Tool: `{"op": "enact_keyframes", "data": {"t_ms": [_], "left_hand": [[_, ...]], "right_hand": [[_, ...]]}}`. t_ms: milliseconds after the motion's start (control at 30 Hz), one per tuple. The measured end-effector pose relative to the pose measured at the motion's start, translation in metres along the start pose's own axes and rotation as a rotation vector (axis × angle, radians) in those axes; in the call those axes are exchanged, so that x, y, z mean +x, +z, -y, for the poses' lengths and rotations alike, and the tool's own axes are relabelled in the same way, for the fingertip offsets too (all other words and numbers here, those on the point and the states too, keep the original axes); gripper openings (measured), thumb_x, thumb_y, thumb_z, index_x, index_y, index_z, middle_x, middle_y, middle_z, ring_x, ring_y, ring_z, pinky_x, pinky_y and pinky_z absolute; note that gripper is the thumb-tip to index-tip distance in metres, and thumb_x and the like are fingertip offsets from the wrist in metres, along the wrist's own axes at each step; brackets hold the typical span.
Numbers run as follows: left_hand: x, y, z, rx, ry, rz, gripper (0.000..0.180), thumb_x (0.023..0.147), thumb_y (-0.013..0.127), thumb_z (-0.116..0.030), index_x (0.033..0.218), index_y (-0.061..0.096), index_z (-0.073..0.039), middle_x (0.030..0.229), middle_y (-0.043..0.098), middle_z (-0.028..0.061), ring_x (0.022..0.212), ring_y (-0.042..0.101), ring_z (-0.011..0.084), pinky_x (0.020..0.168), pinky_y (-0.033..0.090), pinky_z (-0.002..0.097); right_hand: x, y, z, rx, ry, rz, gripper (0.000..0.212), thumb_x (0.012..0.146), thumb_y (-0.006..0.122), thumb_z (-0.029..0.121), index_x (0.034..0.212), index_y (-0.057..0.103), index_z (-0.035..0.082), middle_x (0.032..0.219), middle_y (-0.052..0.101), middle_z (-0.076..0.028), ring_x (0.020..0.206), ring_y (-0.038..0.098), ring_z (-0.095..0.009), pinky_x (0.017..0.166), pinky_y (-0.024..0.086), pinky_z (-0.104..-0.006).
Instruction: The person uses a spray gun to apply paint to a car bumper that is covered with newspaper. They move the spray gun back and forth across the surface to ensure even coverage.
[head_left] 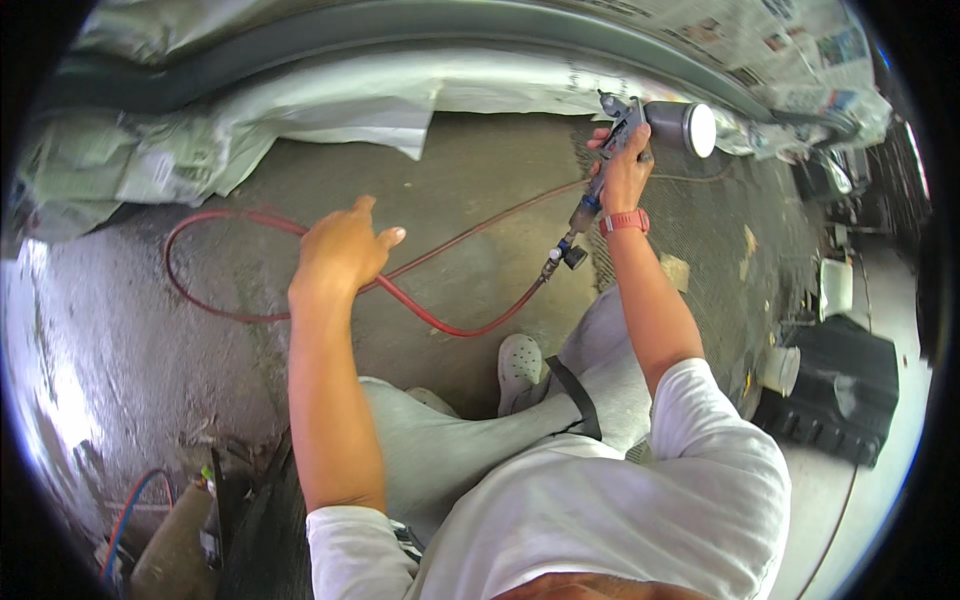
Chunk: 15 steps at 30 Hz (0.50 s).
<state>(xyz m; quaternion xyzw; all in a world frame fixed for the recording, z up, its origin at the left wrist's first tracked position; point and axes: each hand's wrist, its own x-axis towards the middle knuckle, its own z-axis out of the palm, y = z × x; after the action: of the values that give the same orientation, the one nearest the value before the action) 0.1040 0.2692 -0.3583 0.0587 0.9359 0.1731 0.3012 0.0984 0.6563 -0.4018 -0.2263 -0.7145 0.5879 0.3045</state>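
Right of the right fingers [636, 145] and closer to the wearer, a tan scrap [675, 272] lies on dark ridged matting [715, 300]. Farther right sit a white container [836, 286], a pale tub [780, 370] and, just beside it, a large black plastic molding [845, 385]. Well behind the left fingers [365, 206], toward the wearer's left, a brownish cylinder [175, 548] stands near a blue-and-red hose [122, 530].

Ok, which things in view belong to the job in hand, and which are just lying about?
Belongs, by the look of it:
spray gun with its cup, in the right hand
red hose, joined to the gun
grey strip, edged with sheeting

Probably just lying about:
black plastic part, right side
white tub beside it
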Motion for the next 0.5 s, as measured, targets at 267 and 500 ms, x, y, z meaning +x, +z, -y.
{"op": "enact_keyframes", "data": {"t_ms": [267, 500], "left_hand": [[0.002, 0.013, -0.012, -0.02, 0.096, -0.094, 0.068, 0.102, 0.069, -0.046, 0.157, 0.051, -0.008, 0.143, 0.066, 0.027, 0.137, 0.06, 0.0423, 0.115, 0.047, 0.0518], [0.006, 0.002, 0.022, -0.074, 0.001, -0.171, 0.069, 0.101, 0.07, -0.049, 0.156, 0.054, -0.01, 0.126, 0.072, 0.0252, 0.125, 0.067, 0.0424, 0.109, 0.05, 0.0518]], "right_hand": [[0.104, -0.089, 0.013, -0.102, -0.085, -0.263, 0.069, 0.114, 0.04, 0.058, 0.133, 0.061, -0.005, 0.09, 0.076, -0.016, 0.071, 0.075, -0.021, 0.041, 0.05, -0.029], [0.096, -0.072, 0.046, -0.052, -0.08, -0.187, 0.069, 0.114, 0.039, 0.059, 0.124, 0.061, -0.005, 0.09, 0.076, -0.017, 0.071, 0.075, -0.022, 0.044, 0.053, -0.0315]]}}
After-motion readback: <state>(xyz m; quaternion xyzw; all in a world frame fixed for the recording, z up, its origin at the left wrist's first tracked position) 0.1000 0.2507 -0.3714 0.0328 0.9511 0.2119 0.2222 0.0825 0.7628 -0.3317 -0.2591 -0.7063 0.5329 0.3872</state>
